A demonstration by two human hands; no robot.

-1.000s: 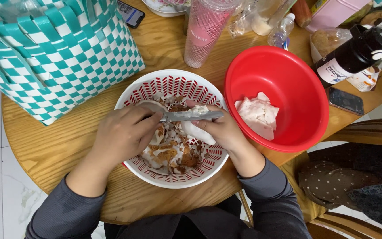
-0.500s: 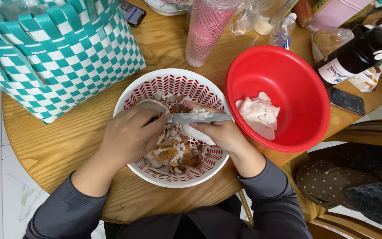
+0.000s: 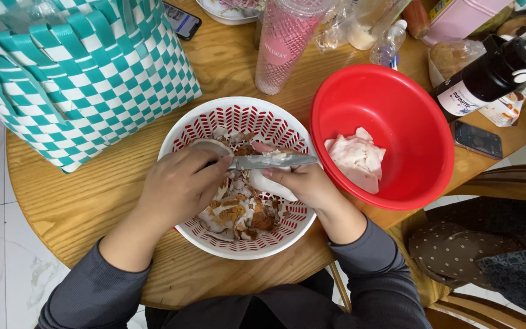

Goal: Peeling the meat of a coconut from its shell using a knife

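My left hand (image 3: 175, 186) grips the handle of a knife (image 3: 272, 161) whose blade points right across a white-and-red slotted colander (image 3: 238, 116). A white chunk of peeled flesh (image 3: 270, 184) sits in my right hand (image 3: 305, 183), just under the blade and touching it. Both hands hover over the colander, which holds brown and white peel scraps (image 3: 238, 213). To the right, a red bowl (image 3: 391, 103) contains several peeled white pieces (image 3: 355, 157).
All of this stands on a round wooden table (image 3: 80, 201). A teal-and-white woven basket (image 3: 74, 73) fills the back left. A pink tumbler (image 3: 284, 42), a dark bottle (image 3: 488, 79), two phones (image 3: 477, 139) and bags crowd the back. A chair (image 3: 488, 244) stands at right.
The hands and the knife have shifted only slightly over the colander; the blade stays against the white chunk.
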